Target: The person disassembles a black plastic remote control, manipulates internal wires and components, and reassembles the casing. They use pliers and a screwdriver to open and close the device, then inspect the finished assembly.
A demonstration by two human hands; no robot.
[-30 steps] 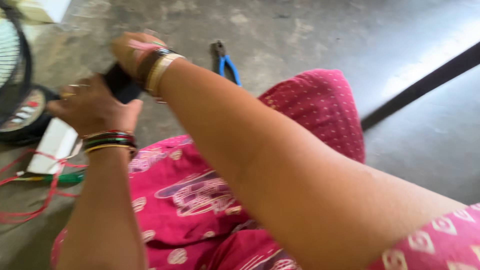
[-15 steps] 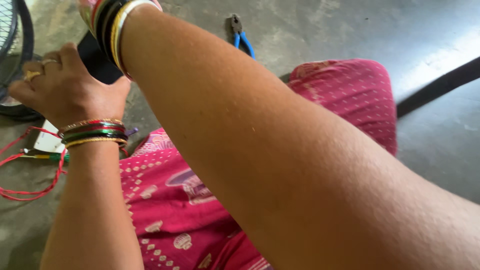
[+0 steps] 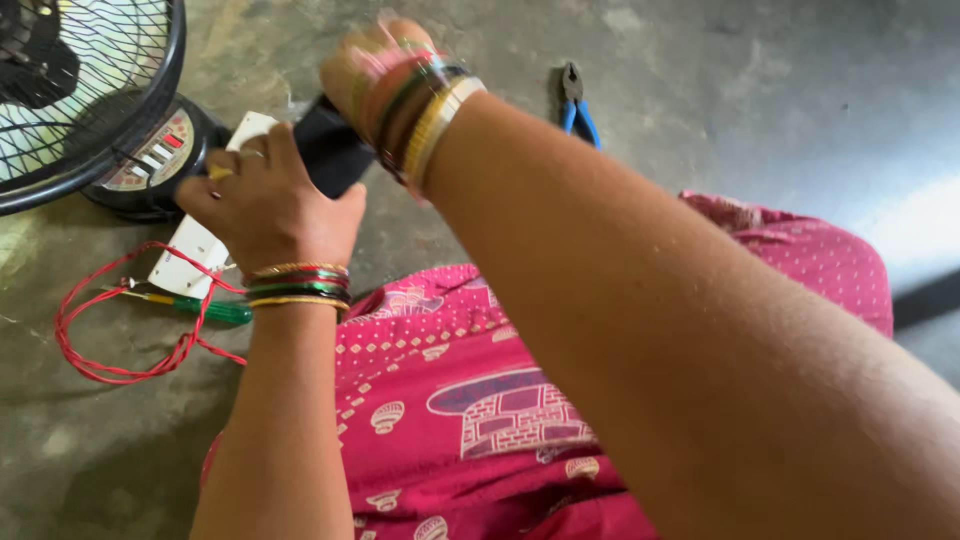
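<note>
My left hand (image 3: pixel 265 205) and my right hand (image 3: pixel 365 70) both grip a small black object (image 3: pixel 328 152) held in front of me above the concrete floor. My left hand closes on its left side, a ring on one finger and bangles on the wrist. My right hand is seen from the back, blurred, with several bangles, and its fingers are hidden behind the wrist. What the black object is cannot be made out.
A black table fan (image 3: pixel 80 95) with a control panel on its base (image 3: pixel 150 160) stands at the upper left. A white switch box (image 3: pixel 190 255), red wire (image 3: pixel 110 340) and a green-handled screwdriver (image 3: pixel 205 308) lie beside it. Blue-handled pliers (image 3: pixel 577 105) lie farther off. My pink-clothed knee (image 3: pixel 790 250) is at right.
The view has swung left, bringing the fan and white box into sight. Both hands stay on the black object, and my right forearm has dropped lower across the view.
</note>
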